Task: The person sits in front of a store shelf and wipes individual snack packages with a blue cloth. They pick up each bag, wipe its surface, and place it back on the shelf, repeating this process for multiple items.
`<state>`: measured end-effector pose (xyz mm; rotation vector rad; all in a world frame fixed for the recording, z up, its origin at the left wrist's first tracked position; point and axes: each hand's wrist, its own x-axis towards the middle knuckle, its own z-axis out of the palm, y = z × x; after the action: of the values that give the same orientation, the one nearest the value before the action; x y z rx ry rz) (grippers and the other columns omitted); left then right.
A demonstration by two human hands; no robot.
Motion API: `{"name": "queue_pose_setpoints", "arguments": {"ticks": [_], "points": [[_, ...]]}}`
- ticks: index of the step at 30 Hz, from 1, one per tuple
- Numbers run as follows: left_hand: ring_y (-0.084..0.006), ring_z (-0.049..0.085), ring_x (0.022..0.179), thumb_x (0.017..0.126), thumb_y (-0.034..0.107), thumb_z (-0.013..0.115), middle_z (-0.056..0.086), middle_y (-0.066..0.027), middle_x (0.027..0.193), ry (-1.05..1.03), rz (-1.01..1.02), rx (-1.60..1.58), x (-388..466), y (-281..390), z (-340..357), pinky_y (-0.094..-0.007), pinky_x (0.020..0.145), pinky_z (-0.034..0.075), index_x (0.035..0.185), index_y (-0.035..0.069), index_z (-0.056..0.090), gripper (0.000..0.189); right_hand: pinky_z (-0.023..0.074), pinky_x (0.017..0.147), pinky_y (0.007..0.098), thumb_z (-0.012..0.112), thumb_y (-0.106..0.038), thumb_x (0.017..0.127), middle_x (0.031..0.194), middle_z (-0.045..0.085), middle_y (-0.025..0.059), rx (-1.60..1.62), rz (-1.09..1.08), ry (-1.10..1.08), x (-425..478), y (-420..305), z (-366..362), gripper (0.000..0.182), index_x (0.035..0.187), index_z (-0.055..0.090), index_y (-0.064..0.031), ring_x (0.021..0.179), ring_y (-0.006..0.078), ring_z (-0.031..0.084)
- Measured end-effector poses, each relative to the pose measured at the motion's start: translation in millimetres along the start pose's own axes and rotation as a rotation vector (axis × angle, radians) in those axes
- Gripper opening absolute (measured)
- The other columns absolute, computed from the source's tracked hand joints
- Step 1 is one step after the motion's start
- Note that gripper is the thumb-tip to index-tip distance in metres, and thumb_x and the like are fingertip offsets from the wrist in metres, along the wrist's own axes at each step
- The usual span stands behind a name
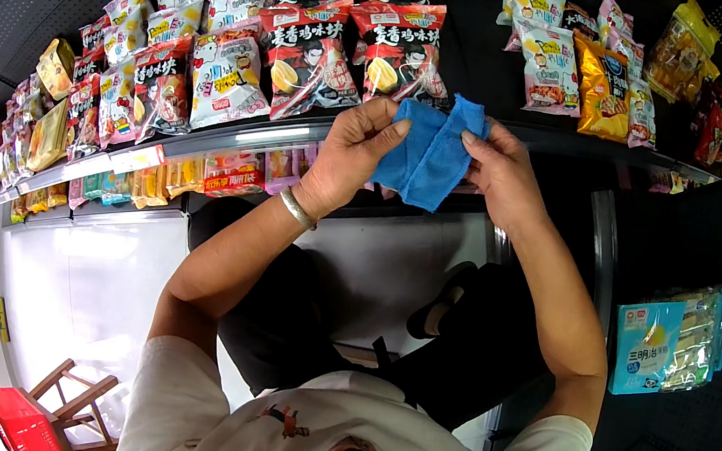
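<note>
A blue cleaning cloth (430,155), partly folded over, is held up between both hands before the shelf edge. My left hand (360,147) pinches its left side between thumb and fingers, and a silver bangle sits on that wrist. My right hand (501,170) grips the cloth's right side, the thumb resting on top. Just beyond the cloth, red snack bags (399,54) stand on the black shelf. A white and pink snack bag (228,73) is among the others to the left, and an orange snack bag (602,87) stands to the right.
The shelf's front rail (262,135) curves across the view, with packaged snacks (234,174) on a tier below. Blue sandwich-cake packs (650,346) lie on a shelf at right. At lower left are a wooden stool (84,405) and a red container (21,423); a mop (1,319) is behind.
</note>
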<state>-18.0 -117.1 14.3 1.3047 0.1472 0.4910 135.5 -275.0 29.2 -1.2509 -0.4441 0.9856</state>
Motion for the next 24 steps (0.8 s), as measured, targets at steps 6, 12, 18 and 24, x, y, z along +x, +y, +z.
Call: {"name": "queue_pose_setpoints", "arguments": {"ticks": [6, 12, 18, 24], "points": [[-0.0039, 0.056, 0.084, 0.102, 0.009, 0.057, 0.063, 0.0010, 0.090, 0.064, 0.141, 0.096, -2.1, 7.8, 6.9, -0.0218, 0.077, 0.047, 0.107, 0.001, 0.057, 0.010, 0.0540, 0.092, 0.0397, 0.066, -0.034, 0.096, 0.113, 0.065, 0.0077, 0.202, 0.133, -0.030, -3.1, -5.1, 11.8, 0.036, 0.122, 0.061, -0.0097, 0.108, 0.0212, 0.064], [-0.0035, 0.053, 0.084, 0.102, 0.012, 0.057, 0.062, -0.0011, 0.089, -0.129, 0.305, 0.650, -9.4, 22.9, 0.8, -0.0216, 0.075, 0.045, 0.105, 0.001, 0.057, 0.012, 0.0548, 0.091, 0.0429, 0.069, -0.036, 0.091, 0.117, 0.063, 0.0132, 0.177, 0.212, -0.137, -5.0, -0.5, 21.2, 0.047, 0.123, 0.059, -0.0045, 0.108, 0.0253, 0.064], [-0.0032, 0.050, 0.075, 0.102, 0.013, 0.057, 0.062, 0.0020, 0.083, -0.012, 0.170, 0.382, -1.7, 27.3, -15.4, -0.0204, 0.069, 0.042, 0.104, 0.001, 0.058, 0.012, 0.0570, 0.086, 0.0401, 0.060, -0.005, 0.085, 0.117, 0.062, 0.0157, 0.206, 0.123, -0.068, -0.1, 4.7, 15.6, 0.043, 0.128, 0.053, -0.0001, 0.099, 0.0257, 0.067], [-0.0061, 0.059, 0.083, 0.103, 0.014, 0.056, 0.067, -0.0001, 0.093, 0.101, 0.128, 0.042, 4.2, 29.2, -20.1, -0.0218, 0.077, 0.047, 0.106, 0.002, 0.062, 0.014, 0.0540, 0.089, 0.0383, 0.063, -0.003, 0.084, 0.114, 0.061, 0.0142, -0.232, -0.101, -0.007, 2.2, 1.7, 8.1, 0.050, 0.132, 0.049, 0.0009, 0.100, 0.0248, 0.065]]}}
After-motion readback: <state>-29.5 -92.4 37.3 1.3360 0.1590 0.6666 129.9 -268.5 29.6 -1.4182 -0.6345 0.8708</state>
